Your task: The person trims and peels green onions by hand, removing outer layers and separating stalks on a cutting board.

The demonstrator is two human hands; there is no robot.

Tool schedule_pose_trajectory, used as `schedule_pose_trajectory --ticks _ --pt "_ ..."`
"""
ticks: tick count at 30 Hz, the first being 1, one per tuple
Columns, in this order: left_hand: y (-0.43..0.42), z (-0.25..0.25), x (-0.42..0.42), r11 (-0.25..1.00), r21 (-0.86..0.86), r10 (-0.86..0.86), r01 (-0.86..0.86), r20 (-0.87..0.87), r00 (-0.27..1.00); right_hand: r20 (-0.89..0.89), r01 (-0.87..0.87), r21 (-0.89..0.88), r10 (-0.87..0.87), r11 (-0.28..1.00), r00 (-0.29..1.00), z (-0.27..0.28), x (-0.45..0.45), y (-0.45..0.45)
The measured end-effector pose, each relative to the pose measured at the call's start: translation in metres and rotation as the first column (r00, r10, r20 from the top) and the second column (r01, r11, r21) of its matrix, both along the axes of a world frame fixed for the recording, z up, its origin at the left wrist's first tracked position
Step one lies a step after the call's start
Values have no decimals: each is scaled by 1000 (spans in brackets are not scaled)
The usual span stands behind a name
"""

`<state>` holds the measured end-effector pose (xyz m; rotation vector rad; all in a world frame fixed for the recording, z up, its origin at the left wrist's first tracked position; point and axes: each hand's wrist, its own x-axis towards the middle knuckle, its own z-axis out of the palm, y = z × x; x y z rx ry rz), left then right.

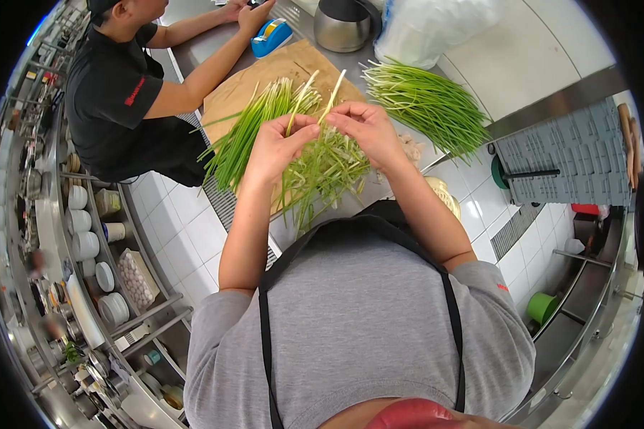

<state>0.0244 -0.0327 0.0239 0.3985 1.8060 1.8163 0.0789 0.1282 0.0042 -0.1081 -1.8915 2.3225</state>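
Note:
My left hand (280, 149) is closed on a green onion (304, 99), its pale end pointing up. Close beside it, my right hand (368, 131) pinches another pale green onion stalk (334, 91). The fingertips of both hands nearly meet. Under them lies a loose heap of peeled leaves and trimmings (327, 169). A pile of green onions (254, 129) rests to the left on brown paper (304, 56). To the right, a large bunch of green onions (426, 107) lies on the metal table.
A co-worker in black (114, 93) leans on the table at the left. A blue tape dispenser (270, 38), a steel jug (342, 27) and a white plastic bag (429, 28) stand at the back. Shelves with white containers (86, 245) line the far left.

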Motion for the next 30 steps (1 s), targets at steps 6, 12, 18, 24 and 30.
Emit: schedule_pose_trajectory --ticks 6,12,18,24,30 --pt "2 -1 1 999 -41 -5 0 -115 993 -53 5 183 5 983 999 3 2 -2" --pt "1 3 1 997 -75 4 -10 -86 996 -178 130 453 -53 882 983 10 9 2" --pt "2 3 1 998 -53 -44 40 -77 996 -120 57 302 -21 952 993 9 10 1" --pt "3 2 2 998 -40 -49 46 -83 995 -125 66 343 -24 937 992 8 10 6" --pt "2 10 9 994 -89 -80 69 -118 990 -98 43 292 -15 955 995 8 10 5"
